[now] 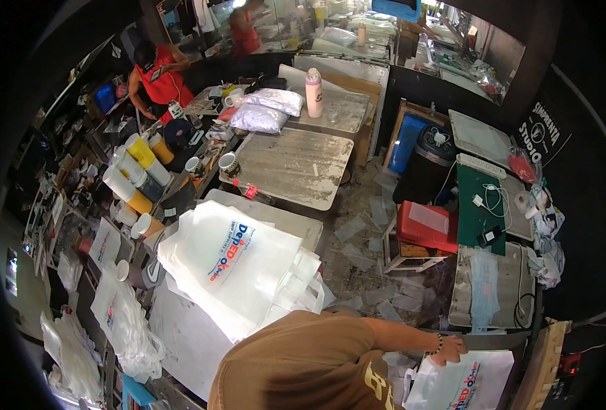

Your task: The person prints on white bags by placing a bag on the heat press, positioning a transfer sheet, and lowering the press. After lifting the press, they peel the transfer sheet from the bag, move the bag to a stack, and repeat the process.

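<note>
My right hand (448, 350), with a beaded bracelet at the wrist, is at the upper edge of a white printed bag (491, 372) at the lower right. Its fingers look curled over that edge. The bag has blue and red lettering and runs out of view at the bottom. My left hand does not show; my brown-shirted body (296, 362) covers the lower middle. In front of me, a fanned stack of white printed bags (275, 266) lies on a grey board (186, 342), with similar lettering on the top one.
More white bags (122, 321) hang at the left. Yellow and white rolls (139, 147) stand near patterned mugs (229, 164) and a red-labelled bottle (251, 193). A red case (426, 225) rests on a stool. Beyond, a person in red (159, 75) holds a phone. Scraps litter the floor.
</note>
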`<state>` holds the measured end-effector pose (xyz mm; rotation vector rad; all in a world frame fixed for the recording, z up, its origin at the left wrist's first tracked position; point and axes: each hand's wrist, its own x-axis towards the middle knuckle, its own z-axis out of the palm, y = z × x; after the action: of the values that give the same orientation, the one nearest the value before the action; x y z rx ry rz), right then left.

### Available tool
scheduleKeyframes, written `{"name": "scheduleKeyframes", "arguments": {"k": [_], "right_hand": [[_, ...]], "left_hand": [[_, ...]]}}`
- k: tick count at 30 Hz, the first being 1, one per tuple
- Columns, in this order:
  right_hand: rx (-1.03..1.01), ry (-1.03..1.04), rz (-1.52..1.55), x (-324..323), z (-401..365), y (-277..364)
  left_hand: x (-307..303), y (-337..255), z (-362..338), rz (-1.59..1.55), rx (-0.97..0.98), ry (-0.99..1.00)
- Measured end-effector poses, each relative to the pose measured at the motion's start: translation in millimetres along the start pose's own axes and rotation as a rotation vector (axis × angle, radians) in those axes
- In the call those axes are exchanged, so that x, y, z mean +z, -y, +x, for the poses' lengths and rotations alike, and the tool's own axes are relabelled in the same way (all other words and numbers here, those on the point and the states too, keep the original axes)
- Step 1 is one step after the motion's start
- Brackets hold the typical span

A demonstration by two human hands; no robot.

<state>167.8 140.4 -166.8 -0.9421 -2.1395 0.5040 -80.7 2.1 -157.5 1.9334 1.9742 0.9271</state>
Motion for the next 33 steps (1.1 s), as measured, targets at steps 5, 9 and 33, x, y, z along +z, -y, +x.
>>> {"name": "scheduleKeyframes", "arguments": {"k": [5,9,33], "right_hand": [[-0.001,0.005,-0.002,0.3,-1.4,0.0],[-0.002,0.007,-0.002,0.4,-1.5,-0.6],[-0.012,0.009,-0.006,4.0,1.3,0.6]], "left_hand": [[1.1,0.6,-0.3,-0.015,0.002,-0.003],[-5.1,-2.2,-1.3,-0.029,-0.003,0.024],[0.3,-2.6,-3.9,-0.011,-0.004,-0.041]]}}
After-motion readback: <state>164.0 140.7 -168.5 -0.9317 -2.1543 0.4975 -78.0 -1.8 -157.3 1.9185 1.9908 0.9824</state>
